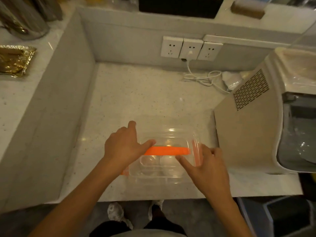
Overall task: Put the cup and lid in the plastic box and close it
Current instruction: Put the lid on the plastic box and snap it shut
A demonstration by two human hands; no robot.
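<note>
A clear plastic box (153, 177) stands on the speckled counter near its front edge. Its transparent cover (172, 135) with orange clips (166, 150) is tilted over the box, half raised. Through the plastic a clear cup (147, 159) and a whitish round lid (168, 160) lie side by side inside. My left hand (122, 147) grips the cover's left end, thumb on the orange clip. My right hand (207, 166) holds the cover's right end, index finger stretched under the orange strip.
A beige machine (248, 120) stands close to the right of the box. Wall sockets (190, 48) with a white cable (201, 77) are at the back. A raised ledge on the left carries gold foil (13, 60) and metal containers (22, 19).
</note>
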